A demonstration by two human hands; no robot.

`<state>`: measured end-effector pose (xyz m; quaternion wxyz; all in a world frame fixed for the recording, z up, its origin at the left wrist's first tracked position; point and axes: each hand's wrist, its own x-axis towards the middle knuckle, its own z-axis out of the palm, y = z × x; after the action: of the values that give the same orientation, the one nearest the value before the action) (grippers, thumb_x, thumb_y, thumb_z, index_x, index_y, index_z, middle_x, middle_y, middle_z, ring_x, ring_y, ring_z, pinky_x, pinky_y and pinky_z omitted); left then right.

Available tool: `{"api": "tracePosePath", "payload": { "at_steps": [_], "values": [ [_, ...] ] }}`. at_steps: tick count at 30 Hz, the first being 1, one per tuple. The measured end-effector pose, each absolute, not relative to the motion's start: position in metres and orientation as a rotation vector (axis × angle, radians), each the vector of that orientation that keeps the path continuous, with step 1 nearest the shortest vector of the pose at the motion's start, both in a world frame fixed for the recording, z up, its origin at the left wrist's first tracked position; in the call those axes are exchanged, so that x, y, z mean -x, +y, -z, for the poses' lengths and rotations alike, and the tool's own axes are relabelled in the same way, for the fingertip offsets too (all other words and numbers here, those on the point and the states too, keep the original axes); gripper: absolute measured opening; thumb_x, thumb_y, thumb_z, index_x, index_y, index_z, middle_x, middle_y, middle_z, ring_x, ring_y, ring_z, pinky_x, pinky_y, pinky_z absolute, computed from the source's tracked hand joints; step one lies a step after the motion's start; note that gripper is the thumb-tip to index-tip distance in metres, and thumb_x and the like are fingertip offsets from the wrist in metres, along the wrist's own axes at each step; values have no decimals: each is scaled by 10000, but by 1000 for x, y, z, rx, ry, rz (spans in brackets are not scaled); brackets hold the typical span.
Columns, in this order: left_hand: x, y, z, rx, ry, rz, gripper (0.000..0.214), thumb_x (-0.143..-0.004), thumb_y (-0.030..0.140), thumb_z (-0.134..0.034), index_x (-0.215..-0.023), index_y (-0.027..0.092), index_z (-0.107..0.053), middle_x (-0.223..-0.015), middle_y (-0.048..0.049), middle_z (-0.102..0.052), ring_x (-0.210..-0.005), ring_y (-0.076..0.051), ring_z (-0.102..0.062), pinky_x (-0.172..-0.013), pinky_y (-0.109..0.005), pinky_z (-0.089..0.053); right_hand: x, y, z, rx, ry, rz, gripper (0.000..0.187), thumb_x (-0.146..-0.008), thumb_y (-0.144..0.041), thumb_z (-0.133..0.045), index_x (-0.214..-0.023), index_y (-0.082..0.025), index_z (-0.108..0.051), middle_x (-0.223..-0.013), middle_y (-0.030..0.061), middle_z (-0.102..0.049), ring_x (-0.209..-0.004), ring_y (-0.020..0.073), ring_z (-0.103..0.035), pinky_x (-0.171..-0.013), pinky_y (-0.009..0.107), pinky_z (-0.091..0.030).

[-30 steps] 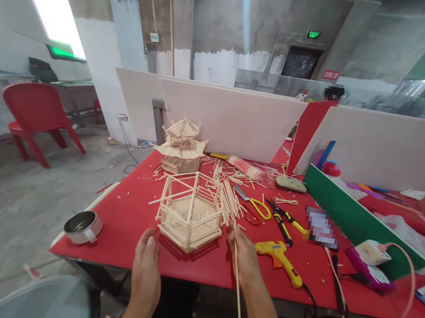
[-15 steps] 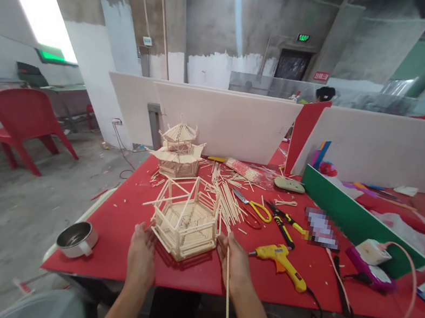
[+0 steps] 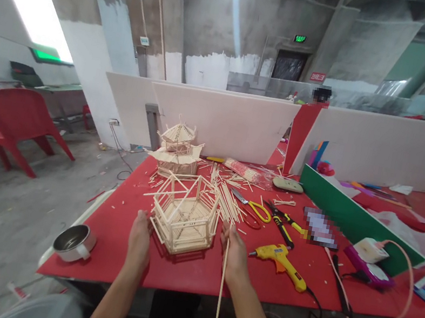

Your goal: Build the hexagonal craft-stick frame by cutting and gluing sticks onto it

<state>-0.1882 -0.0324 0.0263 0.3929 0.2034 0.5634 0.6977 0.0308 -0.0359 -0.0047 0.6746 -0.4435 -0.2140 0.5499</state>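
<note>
A six-sided frame of wooden sticks (image 3: 185, 215) stands on the red table (image 3: 192, 273) in front of me. My left hand (image 3: 140, 238) rests against its left lower edge, fingers together, touching the base. My right hand (image 3: 235, 252) is at the frame's right side and grips a long thin wooden stick (image 3: 222, 281) that points back past the table's front edge. Behind the frame stands a finished stick pagoda (image 3: 177, 149), and a heap of loose sticks (image 3: 226, 197) lies to the right of it.
A yellow glue gun (image 3: 282, 259), yellow-handled scissors (image 3: 255, 210) and pliers (image 3: 282, 222) lie to the right. A steel cup (image 3: 73, 241) sits at the left table corner. White partitions (image 3: 227, 120) close the back; a green board (image 3: 353, 219) and cables lie right. A red chair (image 3: 17, 122) stands far left.
Both hands moved forward from the table's edge to the sides of the stick frame. The frame has turned slightly. The long stick in the right hand swung closer to upright in the view.
</note>
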Motion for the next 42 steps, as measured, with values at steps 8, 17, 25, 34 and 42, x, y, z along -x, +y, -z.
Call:
{"api": "tracePosePath", "payload": {
  "at_steps": [8, 17, 25, 34, 42],
  "values": [
    [190, -26, -22, -453, 1390, -1798, 415, -974, 494, -371, -1169, 170, -543, -1112, -103, -659, -1021, -187, -648, -1017, -385, -444, -30, 33, -14, 980, -385, -1411, 383, -761, -459, -692, -562, -224, -464, -854, 27, -759, -870, 173, -702, -789, 276, -530],
    [195, -13, -20, -433, 1376, -1810, 433, -973, 518, -345, -1135, 167, -540, -1029, -84, -661, -970, -187, -659, -976, -385, -468, -22, 23, -19, 996, -369, -1442, 371, -812, -398, -666, -556, -212, -475, -707, 0, -723, -697, 131, -674, -698, 239, -524],
    [202, -13, -20, -473, 1341, -1724, 466, -971, 528, -333, -1171, 164, -544, -962, -85, -691, -837, -193, -691, -823, -367, -539, -28, -23, -18, 980, -296, -1453, 363, -774, -426, -718, -576, -213, -500, -805, 41, -745, -839, 177, -705, -798, 292, -547],
    [202, -34, -30, -496, 1408, -1921, 396, -937, 482, -433, -950, 142, -636, -1007, -98, -685, -949, -188, -653, -906, -334, -488, -65, -95, -62, 1110, -376, -1003, 380, -769, -560, -693, -745, -188, -620, -548, -56, -516, -469, 88, -467, -421, 201, -381],
    [187, -105, -84, -820, 1531, -2009, 279, -745, 416, -722, -814, 146, -699, -621, 14, -593, -549, -93, -500, -504, -194, -394, -67, -151, -118, 938, -958, -354, 164, -880, -347, -643, -890, -187, -678, -720, 44, -696, -572, 155, -635, -495, 265, -511]
  ]
}}
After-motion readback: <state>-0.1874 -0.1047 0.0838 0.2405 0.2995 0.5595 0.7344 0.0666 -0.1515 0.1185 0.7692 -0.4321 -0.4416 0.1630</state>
